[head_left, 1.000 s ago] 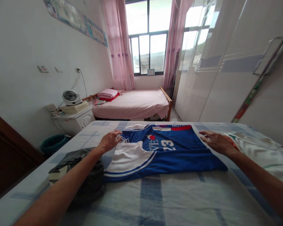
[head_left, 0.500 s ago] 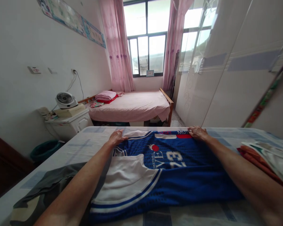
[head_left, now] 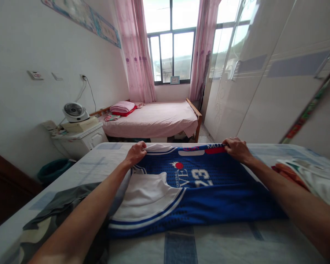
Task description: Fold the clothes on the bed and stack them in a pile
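Note:
A blue and white basketball jersey [head_left: 222, 203] with the number 23 lies sideways across the bed in front of me, its near side folded over part of the front. My left hand [head_left: 136, 152] is closed on the far edge at the white shoulder part. At the far edge's right end, my right hand [head_left: 238, 148] pinches the blue cloth near red and white lettering. The far edge is stretched between both hands and slightly raised. Under my left forearm lies a dark camouflage-patterned garment [head_left: 60, 212].
Folded white and orange clothes [head_left: 305, 179] lie at the right on the checked bedsheet [head_left: 220, 245]. Beyond stand a pink-covered bed [head_left: 162, 119], a nightstand [head_left: 82, 141] with a fan [head_left: 74, 111], and a green bin [head_left: 53, 171]. A white wardrobe [head_left: 253, 84] lines the right.
Both hands have closed on the jersey's far edge and lifted it a little; before, the left hand's fingers were looser on the cloth. The camera view has tilted slightly downward.

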Tool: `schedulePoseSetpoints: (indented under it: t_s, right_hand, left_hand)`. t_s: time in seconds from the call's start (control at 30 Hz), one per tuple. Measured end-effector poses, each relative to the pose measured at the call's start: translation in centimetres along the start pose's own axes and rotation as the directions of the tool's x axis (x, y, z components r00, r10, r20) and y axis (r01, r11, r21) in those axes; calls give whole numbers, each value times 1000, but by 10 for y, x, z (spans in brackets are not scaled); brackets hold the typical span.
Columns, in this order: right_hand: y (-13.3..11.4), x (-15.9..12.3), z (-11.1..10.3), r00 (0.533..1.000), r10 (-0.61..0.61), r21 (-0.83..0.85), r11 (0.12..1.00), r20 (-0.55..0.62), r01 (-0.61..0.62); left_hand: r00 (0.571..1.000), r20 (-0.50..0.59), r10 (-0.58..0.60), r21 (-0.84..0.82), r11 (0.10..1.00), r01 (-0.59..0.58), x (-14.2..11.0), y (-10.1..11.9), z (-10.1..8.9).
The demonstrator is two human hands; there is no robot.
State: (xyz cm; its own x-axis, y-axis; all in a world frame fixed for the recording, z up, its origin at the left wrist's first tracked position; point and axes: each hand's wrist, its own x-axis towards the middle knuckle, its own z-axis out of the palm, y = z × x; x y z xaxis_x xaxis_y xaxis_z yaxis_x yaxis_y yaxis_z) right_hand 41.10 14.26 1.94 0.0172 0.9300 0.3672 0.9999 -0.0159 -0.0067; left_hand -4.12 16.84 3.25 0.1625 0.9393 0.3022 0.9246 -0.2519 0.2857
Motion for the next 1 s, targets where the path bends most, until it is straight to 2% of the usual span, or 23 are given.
schedulePoseSetpoints:
  t_s: [0.07,0.13,0.2,0.27,0.33,0.4,0.5,0.63,0.7,0.83,0.9,1.0]
  right_hand:
    - [8,-21,-14,993,-44,14,999,-110,46]
    - [18,-48,-23,981,-93,28,995,-170,99]
    - [27,-79,-26,974,-157,54,984,-164,167]
    - [35,-106,-25,967,-233,95,965,-103,243]
    - [38,-125,-22,963,-265,133,954,-39,268]
    - [36,-132,-22,974,-223,139,964,-26,225]
    - [22,-127,-25,990,-138,130,981,-41,142]
    - [-4,-115,-29,982,-184,187,967,33,174]
    - [-14,-115,-28,974,-217,219,955,56,201]
    - [-26,-124,-26,965,-255,253,939,60,232]
    - [-34,-128,-30,964,-259,257,937,54,237]
    - [-63,-128,-40,960,-278,293,921,36,256]
  left_hand:
    - [990,-63,130,-112,984,-136,-19,0,-13]
    - [960,-106,258,-190,943,-274,-45,-3,-23]
    - [939,-64,337,-187,920,-343,-73,-8,-27]
    - [927,35,374,-152,918,-365,-98,-11,-28]
    - [924,131,359,-128,930,-343,-115,-10,-26]
    - [935,180,305,-117,951,-287,-125,-4,-26]
    - [935,230,269,-106,962,-250,-128,8,-27]
    - [940,245,239,-94,970,-222,-125,18,-26]
    - [945,249,213,-154,972,-179,-124,20,-25]
    - [927,297,231,-306,942,-137,-125,19,-26]
    - [926,319,200,-346,935,-83,-126,18,-28]
    - [930,332,156,-354,935,-30,-128,18,-29]
